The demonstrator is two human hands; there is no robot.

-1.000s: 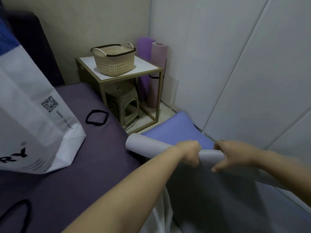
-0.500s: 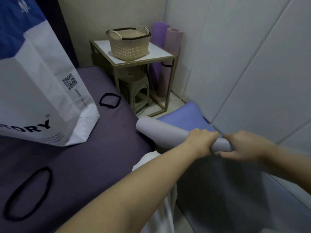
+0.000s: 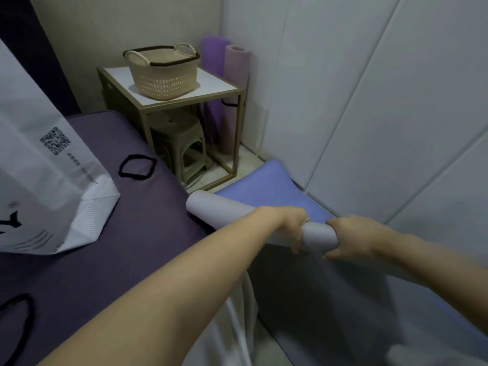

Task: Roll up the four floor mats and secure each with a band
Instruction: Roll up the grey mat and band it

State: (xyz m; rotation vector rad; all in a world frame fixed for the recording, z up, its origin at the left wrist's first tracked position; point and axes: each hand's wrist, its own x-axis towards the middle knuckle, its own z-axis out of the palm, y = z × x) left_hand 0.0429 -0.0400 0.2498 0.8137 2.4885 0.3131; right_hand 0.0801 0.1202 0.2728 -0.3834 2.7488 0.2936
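**Item 1. Part-rolled mat** (image 3: 264,196): grey outer face, blue-violet inner face. The roll lies crosswise, its left end resting on the right edge of the bed (image 3: 105,247). The unrolled stretch runs on toward the foot of the side table (image 3: 219,83), and its far end curls up against the white wall panels (image 3: 369,114).

**Item 2. Left hand** (image 3: 287,225): fingers curled over the roll, gripping it.

**Item 3. Right hand** (image 3: 351,239): just beside the left, fingers wrapped over the same roll and thumb beneath. A short length of grey shows between the two.

**Item 4. Finished rolls, two:** a purple roll (image 3: 212,56) and a mauve roll (image 3: 236,101). Both stand upright in the room corner behind the side table (a dark band appears to cross the mauve one).

**Item 5. Loose black bands, two:** one band (image 3: 136,167) lies near the bed's far right edge. A second band (image 3: 15,318) lies at its near left, partly out of view.

**Item 6. Sundries:**
- a woven basket (image 3: 165,75) stands on the tabletop
- a plastic stool (image 3: 182,143) is tucked beneath the table
- a white bag (image 3: 39,154) stands on the bed's left side
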